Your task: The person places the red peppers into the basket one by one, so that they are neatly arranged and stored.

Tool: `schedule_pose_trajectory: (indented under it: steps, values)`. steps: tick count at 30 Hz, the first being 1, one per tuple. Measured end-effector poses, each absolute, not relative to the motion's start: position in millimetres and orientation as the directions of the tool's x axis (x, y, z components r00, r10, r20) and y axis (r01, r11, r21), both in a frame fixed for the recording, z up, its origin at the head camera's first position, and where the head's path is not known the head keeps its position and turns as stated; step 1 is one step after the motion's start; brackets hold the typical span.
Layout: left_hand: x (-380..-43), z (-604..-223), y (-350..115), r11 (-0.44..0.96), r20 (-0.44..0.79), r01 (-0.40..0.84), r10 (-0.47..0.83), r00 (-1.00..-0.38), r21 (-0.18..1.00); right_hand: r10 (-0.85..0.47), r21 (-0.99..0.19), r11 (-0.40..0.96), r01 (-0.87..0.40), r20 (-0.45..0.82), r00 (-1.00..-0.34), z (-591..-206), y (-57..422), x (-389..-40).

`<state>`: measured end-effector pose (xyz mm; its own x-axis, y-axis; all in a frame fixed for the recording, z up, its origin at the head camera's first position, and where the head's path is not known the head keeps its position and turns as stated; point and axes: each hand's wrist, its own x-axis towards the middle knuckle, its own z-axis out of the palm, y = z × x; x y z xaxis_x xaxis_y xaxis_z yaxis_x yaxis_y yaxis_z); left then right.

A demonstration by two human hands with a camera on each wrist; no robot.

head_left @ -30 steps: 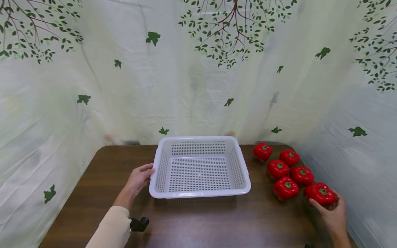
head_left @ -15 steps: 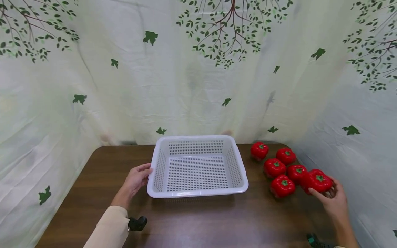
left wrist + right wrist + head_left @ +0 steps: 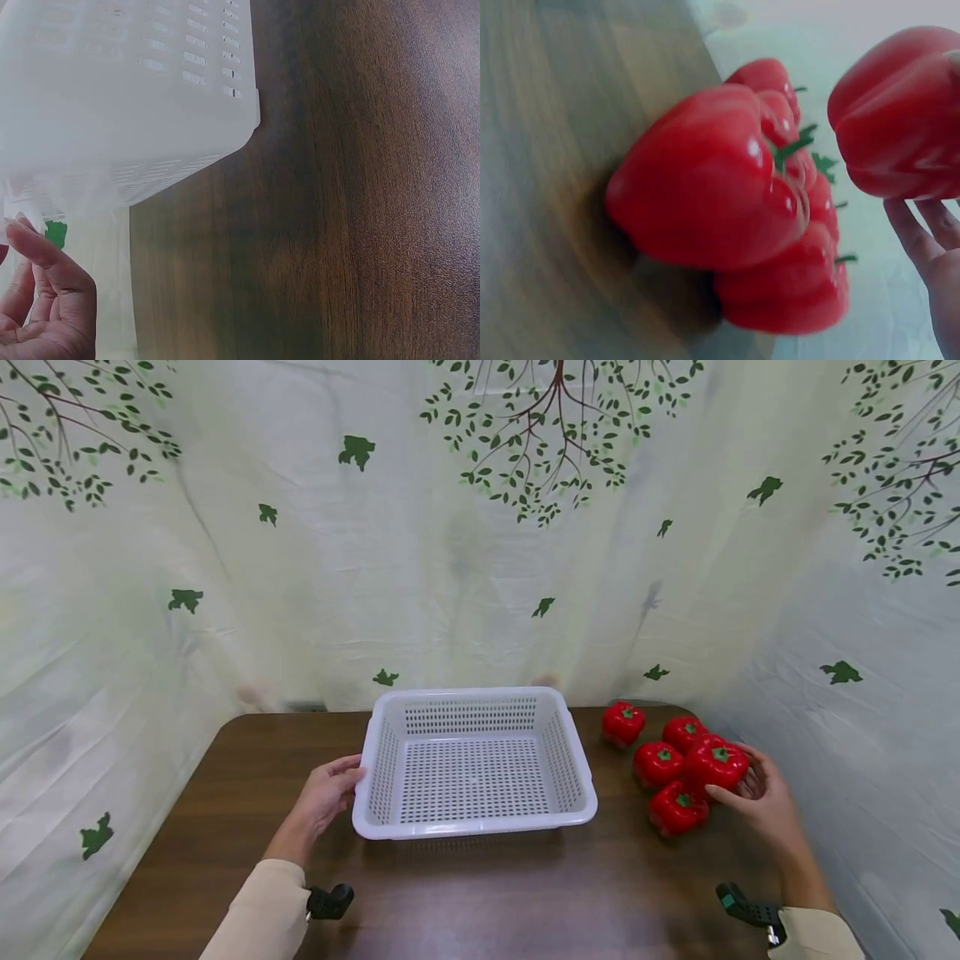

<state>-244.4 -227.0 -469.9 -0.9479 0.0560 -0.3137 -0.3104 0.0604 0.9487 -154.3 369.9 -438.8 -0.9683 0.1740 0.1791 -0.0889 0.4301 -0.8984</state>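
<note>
Head view: the main thing here is the red pepper (image 3: 718, 762) in the right hand (image 3: 765, 793), off to the right of the basket and up over the other peppers. That hand is only open about as wide as the pepper, thumb on the near side and fingers wrapped behind. The right wrist view shows a gap between it and the biggest pepper (image 3: 705, 180) in front of that camera, so it looks properly lifted.

What could go wrong? The skin's really shiny, so I'd guess it's slick, and a loose thumb might let it roll out. Also, the loose bunch is pretty much right between it and the basket. Dip too low and it'd probably clip the front pepper (image 3: 678, 808) or the middle one (image 3: 658, 765), and those could go rolling toward the basket. The back-left one (image 3: 622, 724) sits a bit apart, near the basket's far right corner, so a sideways bump might get it too. One more is partly hidden behind the held one, easy to knock without noticing imo.

The white basket (image 3: 476, 777) has nothing in it. The left hand (image 3: 330, 793) pinches its left rim, fingers nearly closed on it. A tug there might skid it across the desk (image 3: 525, 893), which looks smooth in front of the basket.
</note>
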Motion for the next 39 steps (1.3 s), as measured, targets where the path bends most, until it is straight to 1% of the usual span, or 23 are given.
schedule_pose_trajectory:
  steps: [6,9,13,17,22,31,34,39]
  values:
    - [-244.6,-470.6,-227.5,0.068,-0.334,-0.330,0.063,-0.940,0.942,0.084,-0.871,0.484,-0.082,0.140,-0.987,-429.9,358.9,-174.1]
    - [-244.9,-470.9,-228.5,0.073,-0.333,-0.328,0.064,-0.941,0.942,0.031,-0.867,0.489,-0.094,0.125,-0.992,-427.8,351.6,-185.3]
    - [-242.4,-471.9,-230.2,0.073,-0.332,-0.328,0.052,-0.942,0.942,-0.061,-0.890,0.439,-0.126,0.111,-0.992,-427.7,341.1,-203.3]
    - [-241.4,-472.7,-229.3,0.065,-0.329,-0.325,0.064,-0.942,0.943,-0.125,-0.912,0.395,-0.113,0.068,-0.990,-426.2,332.9,-216.4]
    - [-240.7,-472.8,-226.5,0.056,-0.327,-0.324,0.059,-0.943,0.945,-0.177,-0.928,0.359,-0.099,0.037,-0.984,-422.5,323.3,-231.4]
    - [-238.1,-472.7,-226.6,0.037,-0.297,-0.295,0.065,-0.953,0.955,-0.254,-0.922,0.378,-0.087,-0.013,-0.967,-416.5,302.9,-257.1]
    - [-237.6,-473.4,-225.9,0.042,-0.282,-0.279,0.066,-0.957,0.959,-0.269,-0.916,0.391,-0.094,-0.016,-0.963,-412.3,294.4,-262.7]
    - [-236.0,-473.0,-223.7,0.052,-0.284,-0.281,0.064,-0.957,0.958,-0.332,-0.930,0.348,-0.122,-0.001,-0.943,-406.3,278.7,-272.1]
